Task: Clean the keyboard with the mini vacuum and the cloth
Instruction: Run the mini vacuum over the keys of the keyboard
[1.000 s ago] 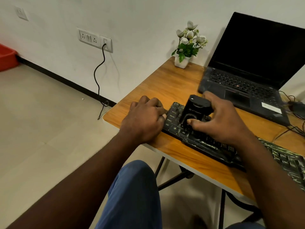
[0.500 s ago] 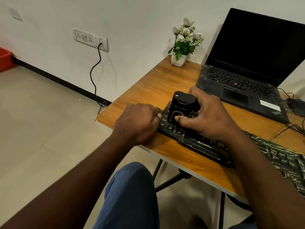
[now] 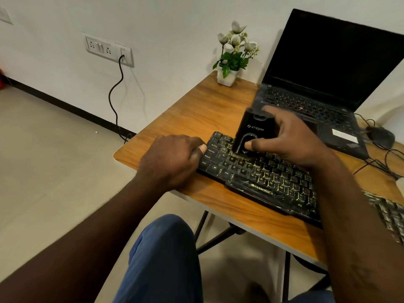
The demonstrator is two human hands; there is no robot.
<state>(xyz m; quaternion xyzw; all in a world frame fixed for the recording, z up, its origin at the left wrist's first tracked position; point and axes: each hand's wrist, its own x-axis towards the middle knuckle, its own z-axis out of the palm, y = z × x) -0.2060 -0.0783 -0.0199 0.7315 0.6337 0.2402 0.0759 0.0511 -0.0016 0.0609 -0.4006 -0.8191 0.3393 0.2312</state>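
Note:
A black keyboard (image 3: 260,178) with yellow-green lettering lies across the wooden table (image 3: 196,114) near its front edge. My right hand (image 3: 290,141) grips a black mini vacuum (image 3: 251,130) standing upright on the keyboard's upper left keys, thumb on its front. My left hand (image 3: 172,158) holds the keyboard's left end, fingers curled against its edge. No cloth shows in the view.
An open black laptop (image 3: 323,84) sits behind the keyboard at the right. A small white pot of flowers (image 3: 229,62) stands at the table's back corner. A mouse (image 3: 381,136) and cables lie at the far right. A wall socket (image 3: 109,49) with a black cord is left.
The mini vacuum has shifted slightly right along the upper left keys with my right hand. My left hand stays at the keyboard's left end. The camera view moved.

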